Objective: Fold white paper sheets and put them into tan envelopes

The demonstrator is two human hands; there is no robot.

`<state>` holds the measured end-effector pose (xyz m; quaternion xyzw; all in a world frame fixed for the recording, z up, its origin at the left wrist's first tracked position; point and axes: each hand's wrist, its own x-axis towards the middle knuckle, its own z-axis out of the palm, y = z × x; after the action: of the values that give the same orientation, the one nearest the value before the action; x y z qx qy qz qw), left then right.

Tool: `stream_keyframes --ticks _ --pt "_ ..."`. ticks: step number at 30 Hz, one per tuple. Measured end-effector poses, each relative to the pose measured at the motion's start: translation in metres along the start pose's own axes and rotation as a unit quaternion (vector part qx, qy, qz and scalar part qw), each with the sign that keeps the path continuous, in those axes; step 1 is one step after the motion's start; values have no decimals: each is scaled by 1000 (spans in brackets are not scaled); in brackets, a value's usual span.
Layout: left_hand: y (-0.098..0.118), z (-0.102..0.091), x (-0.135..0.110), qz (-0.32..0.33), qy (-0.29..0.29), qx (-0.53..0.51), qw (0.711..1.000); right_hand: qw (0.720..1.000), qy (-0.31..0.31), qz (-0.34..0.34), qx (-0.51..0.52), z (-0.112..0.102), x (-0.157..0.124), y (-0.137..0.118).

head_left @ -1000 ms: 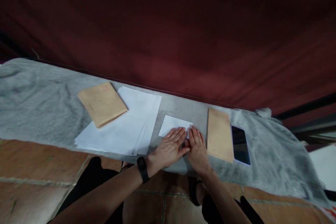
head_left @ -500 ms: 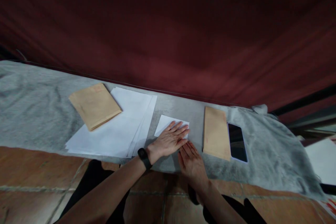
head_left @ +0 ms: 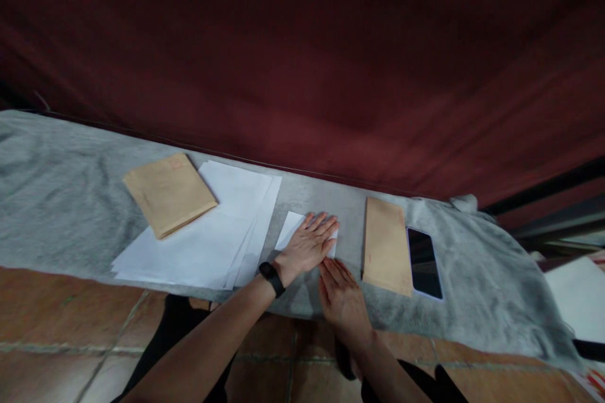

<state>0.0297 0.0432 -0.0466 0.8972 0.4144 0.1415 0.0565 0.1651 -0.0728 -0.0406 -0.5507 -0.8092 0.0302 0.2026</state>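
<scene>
A small white piece of paper (head_left: 287, 231), apparently folded, lies on the grey cloth (head_left: 302, 195) in front of me. Across it my left hand (head_left: 309, 244) rests flat, palm down with fingers spread, covering much of its surface. My right hand (head_left: 343, 295) is at the paper's near right corner, fingers stretched out and close together, the fingertips by the left thumb. Whether those fingertips press on the paper's edge I cannot tell. Left of my hands, larger white sheets (head_left: 189, 261) lie in a loose stack, with brown envelopes (head_left: 170, 195) on their upper left part.
To the right lies another brown envelope pile (head_left: 386, 245), and beside it a dark-screened phone (head_left: 425, 263). A dark red curtain (head_left: 302, 75) hangs behind the cloth-covered surface. Tiled floor (head_left: 66, 327) shows along the near edge. Something white (head_left: 579, 299) is at the far right.
My left hand has slid slightly to the right over the paper, covering more of its middle. The right hand stays by the near corner. The view has shifted a little.
</scene>
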Motion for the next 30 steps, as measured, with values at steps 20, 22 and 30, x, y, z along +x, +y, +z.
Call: stream_keyframes --ticks 20,22,30 --pt "8 -8 -63 -44 0 38 998 1000 -15 12 0 12 38 17" --pt "4 -8 -65 -46 13 38 998 999 -21 12 -35 18 37 19" --pt "-5 -13 -81 -97 38 55 993 995 21 35 -88 28 37 30"
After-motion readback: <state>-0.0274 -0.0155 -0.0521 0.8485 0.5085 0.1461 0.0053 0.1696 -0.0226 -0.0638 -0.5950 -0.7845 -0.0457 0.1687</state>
